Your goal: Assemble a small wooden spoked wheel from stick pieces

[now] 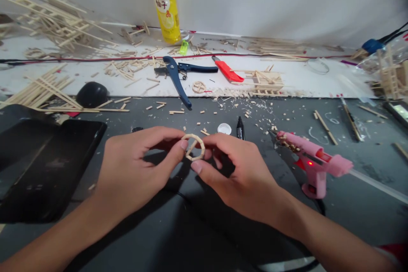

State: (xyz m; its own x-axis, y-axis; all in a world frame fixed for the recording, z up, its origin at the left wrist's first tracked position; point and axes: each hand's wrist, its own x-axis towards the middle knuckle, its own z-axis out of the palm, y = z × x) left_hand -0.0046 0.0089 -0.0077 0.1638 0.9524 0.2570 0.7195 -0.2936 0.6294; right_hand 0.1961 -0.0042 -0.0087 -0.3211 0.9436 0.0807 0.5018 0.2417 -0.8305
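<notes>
Both hands pinch a small wooden wheel (194,147), a ring of short stick pieces with a spoke across it, held just above the dark grey mat (178,229). My left hand (137,165) grips its left rim between thumb and forefinger. My right hand (236,170) holds the right rim with its fingertips. A pink glue gun (314,163) with a red light on stands on the mat right of my right hand.
A black marker (240,128) and white cap (224,128) lie beyond the hands. Blue cutters (177,77), a red-handled tool (227,70), another small wheel (199,87), a stick frame (266,83), a yellow bottle (165,4) and stick piles (47,89) sit farther back. A black tablet (47,170) lies left.
</notes>
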